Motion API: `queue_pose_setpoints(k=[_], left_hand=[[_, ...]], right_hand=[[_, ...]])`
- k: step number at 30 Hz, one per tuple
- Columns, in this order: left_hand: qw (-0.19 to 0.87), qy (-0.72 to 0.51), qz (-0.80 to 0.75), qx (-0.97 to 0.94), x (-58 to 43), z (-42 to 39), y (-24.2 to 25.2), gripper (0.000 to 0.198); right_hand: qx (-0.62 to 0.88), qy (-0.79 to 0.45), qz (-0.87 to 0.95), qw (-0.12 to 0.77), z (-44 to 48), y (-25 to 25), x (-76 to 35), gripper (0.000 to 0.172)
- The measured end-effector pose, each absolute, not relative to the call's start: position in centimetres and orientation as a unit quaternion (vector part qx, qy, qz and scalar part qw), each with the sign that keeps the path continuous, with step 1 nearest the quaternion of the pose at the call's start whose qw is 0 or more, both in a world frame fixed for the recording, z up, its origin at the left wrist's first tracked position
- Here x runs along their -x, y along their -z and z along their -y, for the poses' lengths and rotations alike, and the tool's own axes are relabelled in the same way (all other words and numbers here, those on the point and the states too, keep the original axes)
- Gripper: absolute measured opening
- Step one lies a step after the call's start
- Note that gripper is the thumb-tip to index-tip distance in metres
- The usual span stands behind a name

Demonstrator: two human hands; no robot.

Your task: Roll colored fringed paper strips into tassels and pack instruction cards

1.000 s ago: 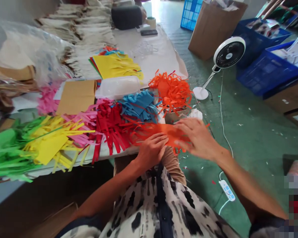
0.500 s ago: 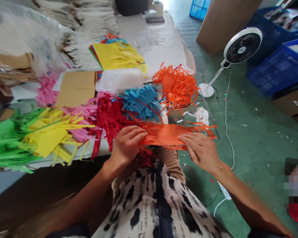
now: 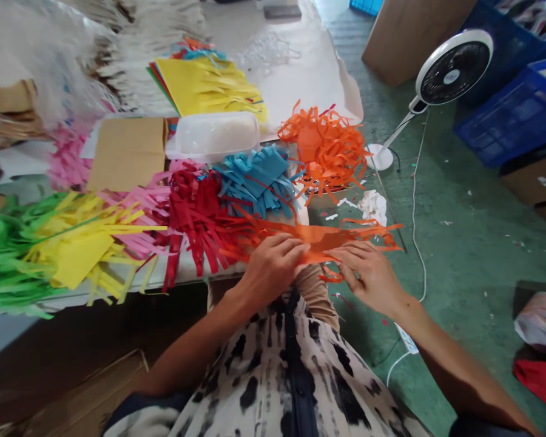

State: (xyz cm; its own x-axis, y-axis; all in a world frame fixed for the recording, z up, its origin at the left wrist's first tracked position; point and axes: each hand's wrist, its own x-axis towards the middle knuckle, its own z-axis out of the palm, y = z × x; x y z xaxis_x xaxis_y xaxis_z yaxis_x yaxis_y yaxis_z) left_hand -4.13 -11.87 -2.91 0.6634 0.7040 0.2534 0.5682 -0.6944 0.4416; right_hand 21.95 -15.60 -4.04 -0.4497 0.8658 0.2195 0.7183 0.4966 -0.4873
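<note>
Across my lap lies an orange fringed paper sheet (image 3: 321,240), its cut strips trailing out to both sides. My left hand (image 3: 277,258) is closed on its near edge left of the middle, and my right hand (image 3: 364,267) pinches the same edge a little to the right. The fingertips of both hands are partly hidden by the paper. Left of my left hand, red fringed paper (image 3: 195,212) lies on the table edge, with blue fringed paper (image 3: 257,179) behind it. A heap of orange fringed paper (image 3: 325,145) sits beyond my right hand in a cardboard box.
Yellow fringed paper (image 3: 79,243) and green fringed paper (image 3: 13,255) hang over the table's left front. A white plastic tray (image 3: 213,136), brown paper (image 3: 127,152) and yellow sheets (image 3: 204,85) lie farther back. On the floor at right stand a fan (image 3: 452,76) and a blue crate (image 3: 514,115).
My left hand has slid right along the orange paper, closer to my right hand. The paper's middle is narrower and more gathered. My view has tilted slightly downward.
</note>
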Motion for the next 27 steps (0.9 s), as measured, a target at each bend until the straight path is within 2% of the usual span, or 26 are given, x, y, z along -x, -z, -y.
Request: queue_pose_setpoints(k=[3,5,9,16,27], left_hand=[[0.222,-0.219,-0.399,-0.863,4.2,10.6,4.4,0.013],[0.241,-0.223,-0.432,-0.84,4.5,10.2,4.4,0.01],[0.204,-0.21,-0.504,-0.813,4.2,10.2,3.9,0.011],[0.131,-0.239,-0.545,-0.793,2.9,10.2,4.9,0.012],[0.105,-0.254,-0.538,-0.797,2.9,10.2,5.6,0.011]], right_hand=[[0.523,-0.209,0.792,0.236,15.2,3.7,-21.7,0.022],[0.572,-0.23,0.75,0.239,14.7,3.6,-21.3,0.021],[0.65,-0.223,0.699,0.199,13.9,3.7,-20.5,0.027],[0.687,-0.115,0.708,0.114,13.1,4.3,-19.7,0.031],[0.714,-0.13,0.686,0.053,11.9,3.9,-19.5,0.035]])
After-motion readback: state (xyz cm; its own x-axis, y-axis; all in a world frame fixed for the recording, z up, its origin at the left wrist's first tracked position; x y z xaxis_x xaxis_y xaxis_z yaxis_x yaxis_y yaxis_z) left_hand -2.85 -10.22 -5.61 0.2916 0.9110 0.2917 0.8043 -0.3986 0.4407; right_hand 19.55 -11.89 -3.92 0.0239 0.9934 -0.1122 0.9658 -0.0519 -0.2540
